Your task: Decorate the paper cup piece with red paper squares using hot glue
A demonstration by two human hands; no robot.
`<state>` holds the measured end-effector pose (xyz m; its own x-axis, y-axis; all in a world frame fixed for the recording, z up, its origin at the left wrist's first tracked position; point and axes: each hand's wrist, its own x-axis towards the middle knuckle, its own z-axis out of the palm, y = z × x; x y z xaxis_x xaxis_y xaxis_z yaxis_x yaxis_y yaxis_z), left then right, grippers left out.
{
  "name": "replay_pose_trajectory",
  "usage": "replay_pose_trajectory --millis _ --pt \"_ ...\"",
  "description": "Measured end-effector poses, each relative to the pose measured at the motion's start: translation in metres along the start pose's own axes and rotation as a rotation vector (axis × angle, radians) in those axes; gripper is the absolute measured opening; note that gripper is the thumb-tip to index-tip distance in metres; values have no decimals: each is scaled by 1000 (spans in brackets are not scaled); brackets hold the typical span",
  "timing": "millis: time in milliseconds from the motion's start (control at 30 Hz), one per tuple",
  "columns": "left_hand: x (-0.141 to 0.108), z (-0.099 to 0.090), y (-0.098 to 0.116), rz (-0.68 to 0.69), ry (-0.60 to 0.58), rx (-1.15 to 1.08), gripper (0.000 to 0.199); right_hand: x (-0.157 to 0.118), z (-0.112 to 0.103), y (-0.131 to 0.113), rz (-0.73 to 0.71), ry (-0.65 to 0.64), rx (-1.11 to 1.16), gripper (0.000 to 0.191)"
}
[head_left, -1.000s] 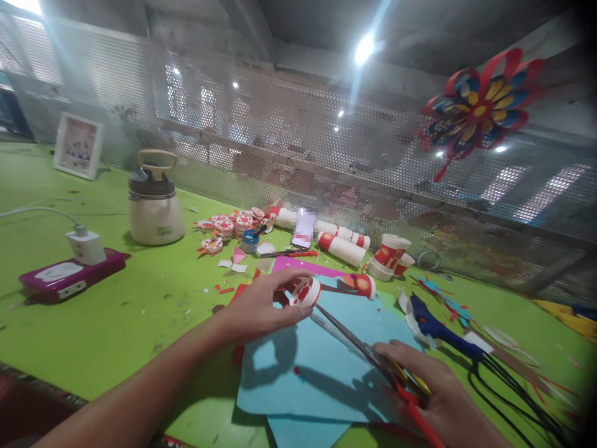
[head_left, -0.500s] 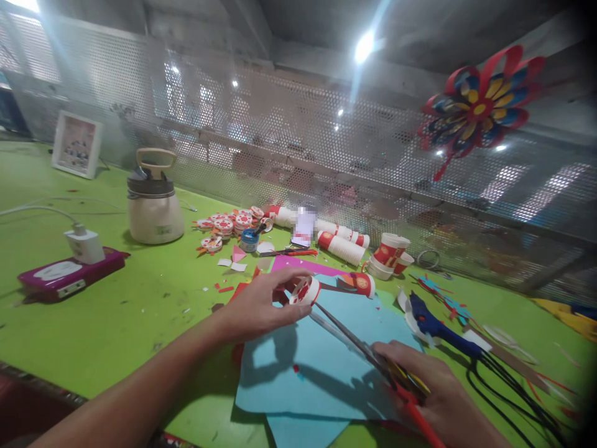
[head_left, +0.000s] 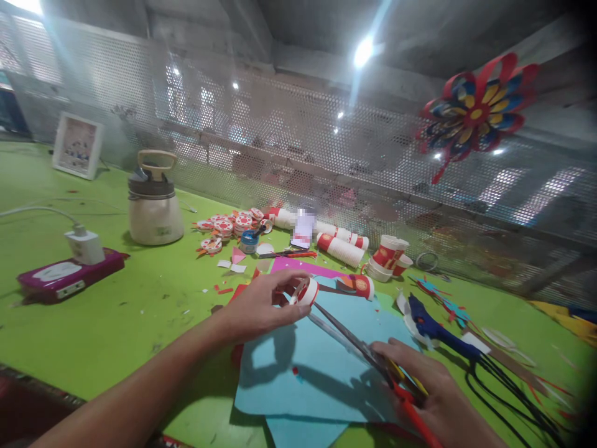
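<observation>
My left hand (head_left: 275, 300) pinches a cut-off paper cup bottom (head_left: 306, 292), white with a red rim, between thumb and fingers. Its printed face is turned partly away. In my right hand (head_left: 422, 376) are long scissors (head_left: 357, 345) with red and yellow on the handles. The blade tips point up and left, close to the lower edge of the cup bottom; whether they touch it, I cannot tell. Below both hands lie light blue paper sheets (head_left: 326, 373) with tiny red and blue scraps on top. A cut red paper cup (head_left: 362, 287) lies on its side just beyond.
Finished-looking red-and-white disc pieces (head_left: 224, 227) cluster at the back, near a blue jar (head_left: 249, 241). Stacked paper cups (head_left: 340, 249) lie behind the sheets. A blue glue gun (head_left: 433, 326) with black cords is at right. A beige kettle-like pot (head_left: 155, 214) and purple power strip (head_left: 72, 274) stand left.
The cup bottom has turned a little in my left hand, so less of its red-patterned face shows. Both hands and the scissors stay almost where they were.
</observation>
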<state>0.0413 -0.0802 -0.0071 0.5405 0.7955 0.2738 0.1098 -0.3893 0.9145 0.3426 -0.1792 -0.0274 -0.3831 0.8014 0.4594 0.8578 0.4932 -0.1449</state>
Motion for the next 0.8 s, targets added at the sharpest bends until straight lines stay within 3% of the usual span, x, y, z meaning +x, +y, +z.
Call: replay_pose_trajectory --millis 233,800 --pt "0 1 -3 9 -4 14 51 6 -3 -8 -3 -45 40 23" --pt "0 1 -4 -6 -4 6 49 5 -3 -7 -93 -19 -61 24"
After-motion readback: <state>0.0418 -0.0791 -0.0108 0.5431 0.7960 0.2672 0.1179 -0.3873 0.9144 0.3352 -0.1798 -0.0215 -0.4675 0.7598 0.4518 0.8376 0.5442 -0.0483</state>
